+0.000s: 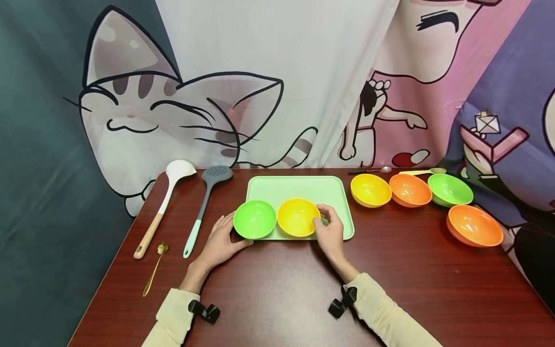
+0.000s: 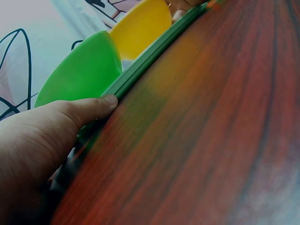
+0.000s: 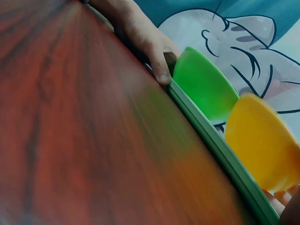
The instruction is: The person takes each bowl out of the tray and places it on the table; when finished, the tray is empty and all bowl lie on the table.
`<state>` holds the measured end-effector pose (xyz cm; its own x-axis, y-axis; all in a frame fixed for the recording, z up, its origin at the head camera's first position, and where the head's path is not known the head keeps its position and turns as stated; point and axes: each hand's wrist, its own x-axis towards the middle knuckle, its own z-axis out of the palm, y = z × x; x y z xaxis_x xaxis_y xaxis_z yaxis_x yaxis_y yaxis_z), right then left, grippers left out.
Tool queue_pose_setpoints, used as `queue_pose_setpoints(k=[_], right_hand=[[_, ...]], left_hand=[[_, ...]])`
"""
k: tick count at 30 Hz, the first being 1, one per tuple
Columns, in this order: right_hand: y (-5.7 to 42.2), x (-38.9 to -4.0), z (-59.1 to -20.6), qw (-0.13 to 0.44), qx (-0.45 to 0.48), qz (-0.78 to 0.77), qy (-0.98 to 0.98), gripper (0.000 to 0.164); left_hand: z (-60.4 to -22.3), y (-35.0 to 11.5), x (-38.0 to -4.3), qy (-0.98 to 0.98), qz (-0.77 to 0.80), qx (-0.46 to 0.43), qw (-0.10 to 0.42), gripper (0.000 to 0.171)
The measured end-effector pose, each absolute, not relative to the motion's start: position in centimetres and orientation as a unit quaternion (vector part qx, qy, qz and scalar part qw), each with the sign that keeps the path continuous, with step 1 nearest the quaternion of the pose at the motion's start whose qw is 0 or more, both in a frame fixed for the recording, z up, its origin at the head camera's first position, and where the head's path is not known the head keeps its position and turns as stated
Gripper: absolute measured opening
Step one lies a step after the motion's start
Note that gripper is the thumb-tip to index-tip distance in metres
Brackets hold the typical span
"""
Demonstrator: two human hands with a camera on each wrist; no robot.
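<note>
A light green tray (image 1: pixel 342 212) lies on the table with two bowls side by side at its front. At the left of the pair is a green bowl (image 1: pixel 255 220); a yellow bowl (image 1: pixel 298 218) stands beside it. My left hand (image 1: pixel 221 243) is spread around the green bowl's left side, its thumb touching the tray's front edge near the corner in the left wrist view. My right hand (image 1: pixel 330 233) holds the yellow bowl's right side between thumb and fingers. The bowl partly hides those fingertips in the right wrist view.
Left on the table lie a white ladle (image 1: pixel 166 197), a grey skimmer (image 1: pixel 208 193) and a small gold spoon (image 1: pixel 153 272). To the right stand another yellow bowl (image 1: pixel 370 191), two orange bowls (image 1: pixel 410 190) and another green bowl (image 1: pixel 450 190); two spoons (image 1: pixel 422 171) lie behind them.
</note>
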<state>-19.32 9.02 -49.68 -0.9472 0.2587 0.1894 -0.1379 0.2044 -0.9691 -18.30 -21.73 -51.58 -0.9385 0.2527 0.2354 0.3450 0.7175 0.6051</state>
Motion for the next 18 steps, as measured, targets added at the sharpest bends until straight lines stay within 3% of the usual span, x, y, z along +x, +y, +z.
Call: queue_pose_setpoints(k=[6, 13, 18], right_hand=[[9.4, -19.2, -49.4, 0.158, -0.049, 0.666, -0.727, 0.025], [8.9, -17.6, -46.5, 0.15, -0.022, 0.677, -0.721, 0.027], [9.3, -18.4, -48.4, 0.156, -0.004, 0.704, -0.693, 0.027]], left_hand=[[-51.5, -21.7, -18.2, -0.922, -0.341, -0.167, 0.069, 0.09], [-51.4, -21.9, -18.2, -0.925, -0.339, -0.16, 0.06, 0.089], [-51.4, -21.8, -18.3, -0.927, -0.337, -0.158, 0.054, 0.09]])
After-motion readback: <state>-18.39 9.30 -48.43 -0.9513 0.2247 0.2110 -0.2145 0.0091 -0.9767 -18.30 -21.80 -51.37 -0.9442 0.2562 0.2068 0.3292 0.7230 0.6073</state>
